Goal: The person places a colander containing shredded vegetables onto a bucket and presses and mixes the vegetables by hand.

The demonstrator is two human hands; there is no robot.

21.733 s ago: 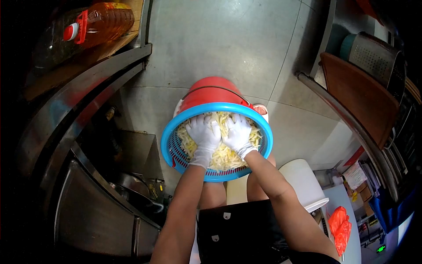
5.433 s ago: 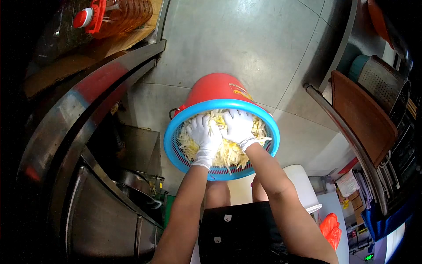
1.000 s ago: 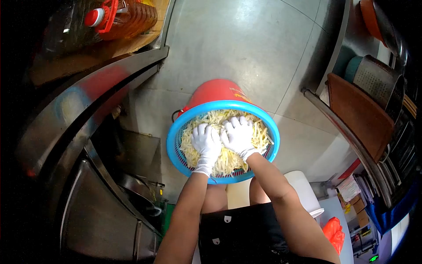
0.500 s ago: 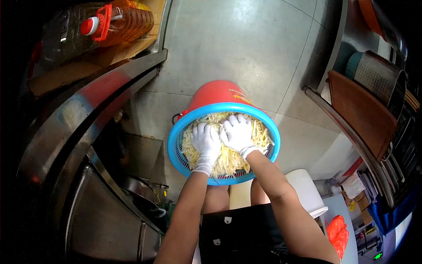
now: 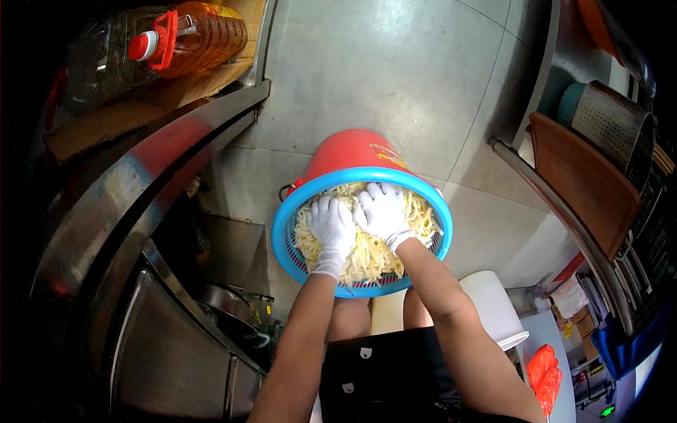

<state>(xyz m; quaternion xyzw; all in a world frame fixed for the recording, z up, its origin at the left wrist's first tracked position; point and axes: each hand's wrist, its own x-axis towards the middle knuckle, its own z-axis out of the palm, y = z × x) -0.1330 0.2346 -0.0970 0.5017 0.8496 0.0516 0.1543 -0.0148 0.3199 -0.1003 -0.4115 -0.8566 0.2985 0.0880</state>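
Observation:
Pale yellow-white shredded vegetable strips [image 5: 368, 262] fill a blue-rimmed colander [image 5: 281, 243] that rests on top of a red bucket [image 5: 345, 149]. On the left part of the strips lies my left hand [image 5: 331, 231], in a white glove, palm down with its fingers stretched out. Beside it, a little farther forward, my right hand [image 5: 383, 213] presses flat on the same heap, gloved too, fingers slightly apart. Both palms and some fingertips are hidden against the strips. Neither hand grips anything that I can make out.
A large oil bottle [image 5: 201, 39] with a red cap lies at the upper left. Metal counter frames [image 5: 190, 127] run along the left. A white bucket [image 5: 491, 307] is at my right. On the right-hand rack are a brown board [image 5: 582, 183] and a perforated metal container [image 5: 612, 123].
The whole view has shifted very slightly. Both hands stay pressed on the shredded strips, with no clear movement.

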